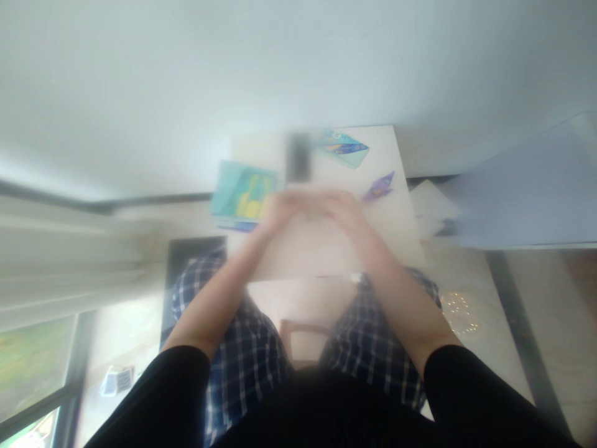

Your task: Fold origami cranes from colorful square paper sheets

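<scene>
My left hand (283,204) and my right hand (341,203) meet over the middle of a small white table (308,249). Both are blurred, so I cannot make out the fingers or whether anything is between them. Close beside my left hand lies a teal packet or booklet (245,191) with a yellow design. A dark, blurred rectangular object (298,157) is just beyond the hands. To the right of my right hand is a small purple folded-paper shape (380,186). Farther back lies a larger blue and teal folded-paper piece (344,148).
A pale wall (298,62) rises behind the table. My knees in checked trousers (247,348) are at the table's near edge. A large pale grey panel (532,186) stands to the right, and white curtains (69,249) hang by a window at left.
</scene>
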The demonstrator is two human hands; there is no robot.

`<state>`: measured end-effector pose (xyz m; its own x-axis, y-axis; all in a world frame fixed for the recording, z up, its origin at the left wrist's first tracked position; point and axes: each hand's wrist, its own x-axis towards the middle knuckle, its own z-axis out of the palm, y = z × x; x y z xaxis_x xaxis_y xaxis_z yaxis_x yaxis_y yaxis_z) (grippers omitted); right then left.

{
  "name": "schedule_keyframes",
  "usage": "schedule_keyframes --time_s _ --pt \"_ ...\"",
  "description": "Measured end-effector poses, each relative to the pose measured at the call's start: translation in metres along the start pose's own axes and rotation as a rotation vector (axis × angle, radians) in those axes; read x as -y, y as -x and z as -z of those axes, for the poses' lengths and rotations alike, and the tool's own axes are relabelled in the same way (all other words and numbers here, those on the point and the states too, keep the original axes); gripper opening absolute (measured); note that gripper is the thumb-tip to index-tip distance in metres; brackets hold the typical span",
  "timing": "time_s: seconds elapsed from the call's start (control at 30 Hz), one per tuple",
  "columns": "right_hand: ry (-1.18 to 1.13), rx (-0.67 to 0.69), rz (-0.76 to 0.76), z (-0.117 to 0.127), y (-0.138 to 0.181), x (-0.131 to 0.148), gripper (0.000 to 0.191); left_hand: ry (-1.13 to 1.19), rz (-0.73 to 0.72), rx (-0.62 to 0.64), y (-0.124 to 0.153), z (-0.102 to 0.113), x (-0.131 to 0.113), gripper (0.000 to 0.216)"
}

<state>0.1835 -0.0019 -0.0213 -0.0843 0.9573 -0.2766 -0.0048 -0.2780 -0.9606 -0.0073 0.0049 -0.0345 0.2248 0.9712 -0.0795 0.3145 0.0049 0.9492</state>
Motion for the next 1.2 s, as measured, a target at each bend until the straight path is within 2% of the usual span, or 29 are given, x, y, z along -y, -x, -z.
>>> schedule_keyframes --time_s 0.13,0.27,0.43,0.57,0.67,0.8,1.07,1.2 --pt "0.01 0.025 -0.006 -0.002 -0.002 -0.004 0.042 -0.025 0.005 -0.017 0.001 0.0 -0.002 0.031" --pt "-0.022 0.014 0.01 -0.005 0.003 0.004 0.043 0.029 -0.027 -0.084 0.002 0.001 -0.009 0.029" --pt "-0.038 0.138 0.092 -0.004 0.009 0.018 0.042 0.039 -0.018 -0.149 0.003 0.003 -0.014 0.025" --pt "0.039 0.124 0.156 -0.003 0.006 0.014 0.037 0.049 -0.005 -0.155 0.002 0.003 -0.014 0.027" --pt "0.141 0.045 0.25 -0.004 -0.001 0.001 0.034 0.051 0.007 -0.128 0.0 0.003 -0.01 0.031" --pt "0.208 -0.009 0.334 -0.008 -0.006 -0.016 0.04 0.069 0.007 -0.066 -0.002 0.005 -0.004 0.038" --pt "0.251 -0.108 0.335 -0.011 -0.006 -0.02 0.035 0.027 -0.024 0.122 -0.003 0.002 -0.01 0.043" --pt "0.257 -0.095 0.327 -0.009 -0.009 -0.02 0.038 0.049 -0.068 0.147 -0.004 0.002 -0.006 0.042"
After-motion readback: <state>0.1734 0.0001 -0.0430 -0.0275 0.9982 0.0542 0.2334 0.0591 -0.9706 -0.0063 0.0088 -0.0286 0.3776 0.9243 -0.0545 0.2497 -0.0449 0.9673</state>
